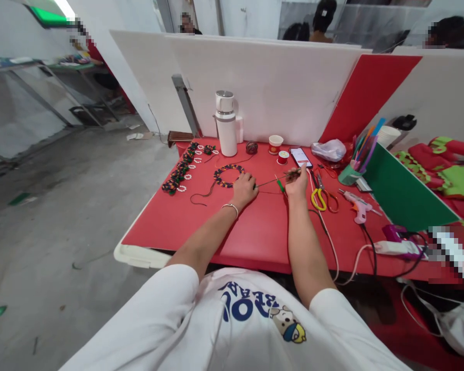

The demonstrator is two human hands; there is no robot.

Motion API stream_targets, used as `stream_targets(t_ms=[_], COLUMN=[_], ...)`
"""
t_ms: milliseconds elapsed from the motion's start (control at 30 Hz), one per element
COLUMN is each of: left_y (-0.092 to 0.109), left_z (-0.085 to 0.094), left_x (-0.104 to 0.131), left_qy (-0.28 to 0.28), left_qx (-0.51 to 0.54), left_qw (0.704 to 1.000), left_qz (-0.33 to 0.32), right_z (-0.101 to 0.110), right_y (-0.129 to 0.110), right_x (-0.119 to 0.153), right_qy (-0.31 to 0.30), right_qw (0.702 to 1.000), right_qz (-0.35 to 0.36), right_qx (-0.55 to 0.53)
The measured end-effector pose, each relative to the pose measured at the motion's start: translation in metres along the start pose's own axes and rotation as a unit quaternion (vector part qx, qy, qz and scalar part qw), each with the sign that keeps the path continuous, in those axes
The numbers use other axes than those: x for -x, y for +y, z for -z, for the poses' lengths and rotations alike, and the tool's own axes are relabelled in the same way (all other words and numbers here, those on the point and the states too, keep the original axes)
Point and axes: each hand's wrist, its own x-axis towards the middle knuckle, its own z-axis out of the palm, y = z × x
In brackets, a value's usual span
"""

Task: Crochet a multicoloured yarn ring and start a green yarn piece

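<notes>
A dark, multicoloured braided ring (pixel 218 176) lies on the red table. My left hand (pixel 245 190) is closed over the ring's right edge, covering part of it. From there a thin dark cord (pixel 271 182) stretches rightward to my right hand (pixel 297 183), whose fingers are closed on it above the table. Whether another small tool is in those fingers cannot be made out. A small green-handled tool (pixel 280 186) is just left of my right hand. The loose tail of a dark cord (pixel 201 196) curls left of my left hand.
Several braided pieces with white beaded loops (pixel 181 172) line the left edge. Behind stand a white thermos (pixel 226 129), yarn ball (pixel 251 148), paper cup (pixel 276 144), red thread spool (pixel 282 157) and phone (pixel 300 157). Yellow-handled scissors (pixel 318 200), a glue gun (pixel 359 205) and cables are rightward.
</notes>
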Motion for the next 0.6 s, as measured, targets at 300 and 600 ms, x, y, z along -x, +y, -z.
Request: stream_targets(t_ms=[300, 600], left_y=[0.001, 0.002], left_z=[0.004, 0.008], left_x=[0.018, 0.022], left_qy=[0.026, 0.078], left_qx=[-0.052, -0.048], left_qw=[0.998, 0.994], left_qz=[-0.001, 0.063], right_z=[0.032, 0.009], right_y=[-0.020, -0.002], right_x=[0.021, 0.057], right_qy=[0.000, -0.209], right_qw=[0.998, 0.965], right_qz=[0.059, -0.063], right_qx=[0.015, 0.147])
